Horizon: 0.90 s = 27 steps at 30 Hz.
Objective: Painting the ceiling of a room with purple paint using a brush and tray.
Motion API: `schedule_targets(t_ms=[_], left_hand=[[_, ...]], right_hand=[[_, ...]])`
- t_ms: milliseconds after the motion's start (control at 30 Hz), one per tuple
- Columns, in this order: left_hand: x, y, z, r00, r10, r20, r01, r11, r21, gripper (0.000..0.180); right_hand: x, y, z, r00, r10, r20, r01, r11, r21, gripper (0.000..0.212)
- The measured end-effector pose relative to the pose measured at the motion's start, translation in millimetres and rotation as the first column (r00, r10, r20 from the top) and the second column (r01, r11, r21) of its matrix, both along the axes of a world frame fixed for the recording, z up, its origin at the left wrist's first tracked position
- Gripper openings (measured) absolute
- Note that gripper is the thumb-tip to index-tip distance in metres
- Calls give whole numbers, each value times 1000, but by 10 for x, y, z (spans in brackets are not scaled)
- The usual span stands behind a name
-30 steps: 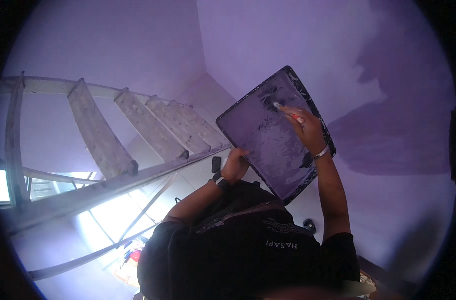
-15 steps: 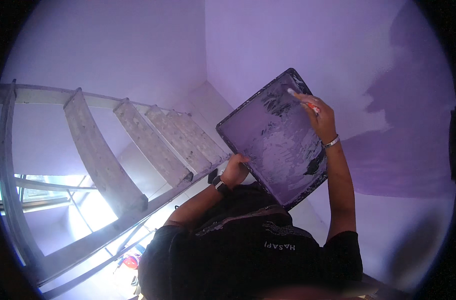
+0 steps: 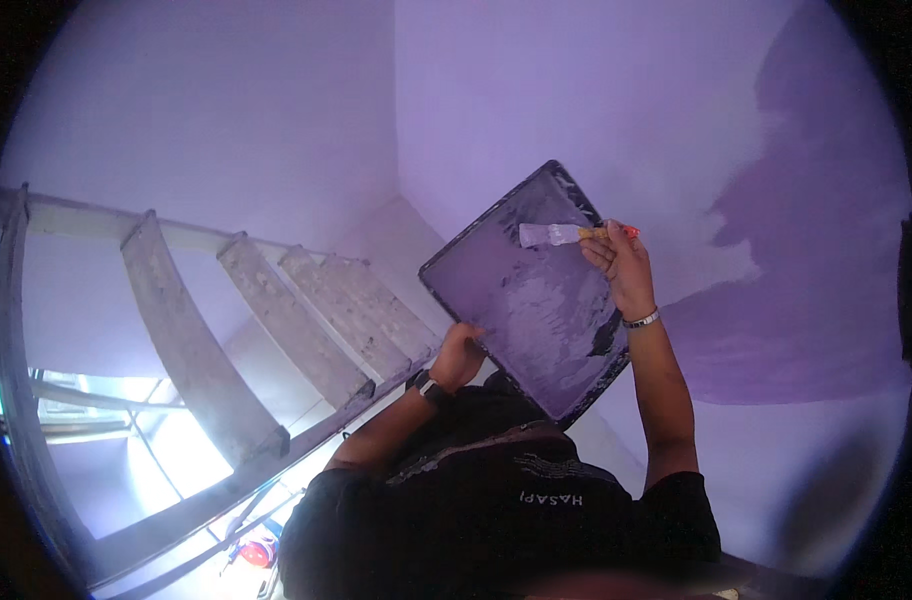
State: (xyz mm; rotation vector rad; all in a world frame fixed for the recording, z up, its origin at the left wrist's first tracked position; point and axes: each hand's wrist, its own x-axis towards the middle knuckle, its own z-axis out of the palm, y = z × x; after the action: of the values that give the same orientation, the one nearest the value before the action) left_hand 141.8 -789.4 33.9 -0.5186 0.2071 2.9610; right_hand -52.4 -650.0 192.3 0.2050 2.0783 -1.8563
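My left hand (image 3: 460, 357) grips the near left edge of a black paint tray (image 3: 486, 216), its thumb over the rim. Wet purple paint (image 3: 541, 310) coats the tray's inside in streaks, with dark bare patches near the right side. In my right hand (image 3: 628, 272) is a paintbrush (image 3: 550, 235), its handle pinched between thumb and fingers. The bristles are covered in pale purple paint and point left, over the upper part of the tray. Whether they touch the tray I cannot tell.
A paint-spotted wooden ladder (image 3: 191, 335) with wide rungs slants along my left. Ahead, two pale purple walls (image 3: 596, 90) meet in a corner. Darker purple paint (image 3: 826, 250) covers part of the right wall. Low at the left is a red object (image 3: 256, 553) near bright light.
My right hand has turned the paintbrush so its bristles now point left and show fully. In the picture, the tray and both hands sit slightly lower and further left.
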Motion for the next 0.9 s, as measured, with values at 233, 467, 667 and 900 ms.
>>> schedule_targets(t_ms=[233,467,667,900], left_hand=[[562,189,-2,993,113,38,-114,992,43,41],[475,382,170,990,142,7,-142,989,35,51],[382,442,40,993,114,33,-116,990,76,52],[265,472,138,985,156,67,-157,988,9,51]], right_hand=[[118,528,1084,924,-99,-370,36,984,-174,22],[31,799,2492,-45,562,-826,574,691,439,22],[-223,1498,1844,187,966,-179,732,-15,681,24],[-207,1532,1418,531,720,-447,313,324,893,22]])
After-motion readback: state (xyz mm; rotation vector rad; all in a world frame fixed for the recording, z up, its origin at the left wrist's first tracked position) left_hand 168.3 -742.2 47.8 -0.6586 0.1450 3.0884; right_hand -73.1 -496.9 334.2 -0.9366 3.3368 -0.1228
